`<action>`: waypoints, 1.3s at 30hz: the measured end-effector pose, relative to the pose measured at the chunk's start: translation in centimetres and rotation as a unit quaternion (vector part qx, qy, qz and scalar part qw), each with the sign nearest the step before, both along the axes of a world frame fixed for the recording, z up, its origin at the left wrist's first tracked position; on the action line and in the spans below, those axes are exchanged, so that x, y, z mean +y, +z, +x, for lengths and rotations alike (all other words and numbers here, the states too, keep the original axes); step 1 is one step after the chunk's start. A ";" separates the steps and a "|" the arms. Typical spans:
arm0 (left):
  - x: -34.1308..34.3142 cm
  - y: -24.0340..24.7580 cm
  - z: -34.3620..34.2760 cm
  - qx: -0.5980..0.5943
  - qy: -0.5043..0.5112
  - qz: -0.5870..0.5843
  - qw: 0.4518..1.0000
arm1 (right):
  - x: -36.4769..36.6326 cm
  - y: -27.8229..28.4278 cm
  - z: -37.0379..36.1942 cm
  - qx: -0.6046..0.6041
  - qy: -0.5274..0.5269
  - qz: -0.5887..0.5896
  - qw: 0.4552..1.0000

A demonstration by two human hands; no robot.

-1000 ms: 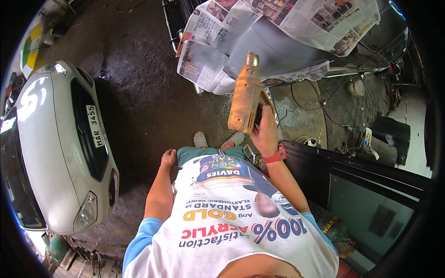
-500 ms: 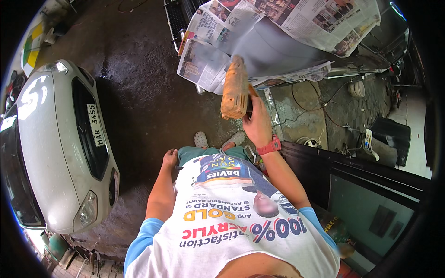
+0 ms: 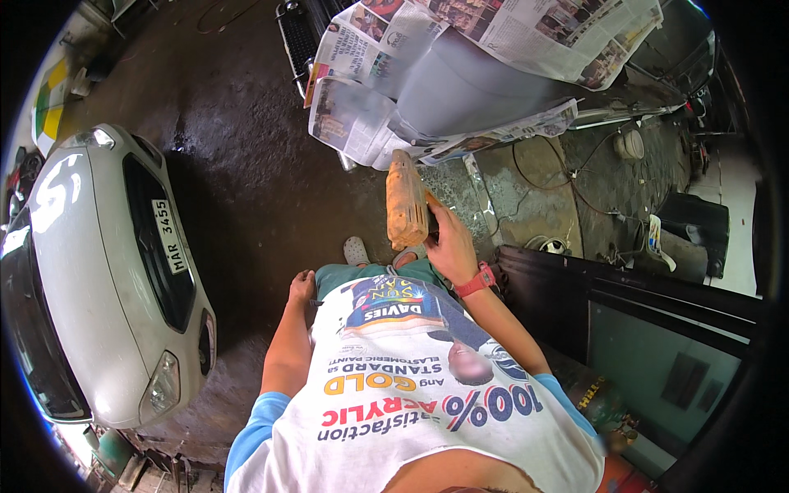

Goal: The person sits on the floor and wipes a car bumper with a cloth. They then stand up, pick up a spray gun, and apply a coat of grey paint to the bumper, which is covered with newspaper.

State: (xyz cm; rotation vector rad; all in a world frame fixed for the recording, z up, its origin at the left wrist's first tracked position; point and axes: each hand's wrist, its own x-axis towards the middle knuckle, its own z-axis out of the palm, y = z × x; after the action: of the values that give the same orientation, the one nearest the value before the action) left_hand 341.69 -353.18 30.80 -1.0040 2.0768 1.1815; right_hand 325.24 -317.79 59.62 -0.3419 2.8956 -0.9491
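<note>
My right hand (image 3: 448,242) is closed around the grip of an orange, worn, pistol-shaped tool that looks like a heat gun (image 3: 406,209). Vent slots show at its back end, and its narrow front tips toward a smooth grey panel (image 3: 477,82). Newspaper sheets (image 3: 353,119) surround that panel, and the tool's front comes close to their lower edge in the picture. My left hand (image 3: 302,286) hangs beside my thigh. Its fingers are mostly hidden from above, so I cannot make out whether it holds anything.
A silver car (image 3: 99,271) stands on my left. To the right are a dark-framed glass panel (image 3: 666,370), a black bin-like container (image 3: 694,230) and a white bucket (image 3: 629,145). Hoses or cables (image 3: 567,177) lie across the floor. A green cylinder (image 3: 598,403) stands near my right elbow.
My right hand has drawn the heat gun back toward my body, away from the grey panel. My left hand stays by my thigh.
</note>
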 end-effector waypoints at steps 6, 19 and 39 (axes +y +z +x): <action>0.4 1.3 -1.1 -0.004 0.007 0.011 1.000 | 1.7 2.7 0.6 0.073 -0.068 -0.074 0.992; 0.3 0.9 -2.1 0.000 -0.025 0.006 1.000 | 4.3 0.3 1.7 0.051 -0.061 -0.096 0.992; -0.3 0.9 -2.2 -0.033 -0.006 0.027 0.999 | 9.5 0.3 0.8 0.101 -0.244 -0.174 0.949</action>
State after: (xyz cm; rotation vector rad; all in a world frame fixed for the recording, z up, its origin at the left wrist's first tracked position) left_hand 339.48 -353.48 31.75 -0.9911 1.9868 1.1766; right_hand 326.08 -308.25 59.95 0.3016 3.0484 -1.5908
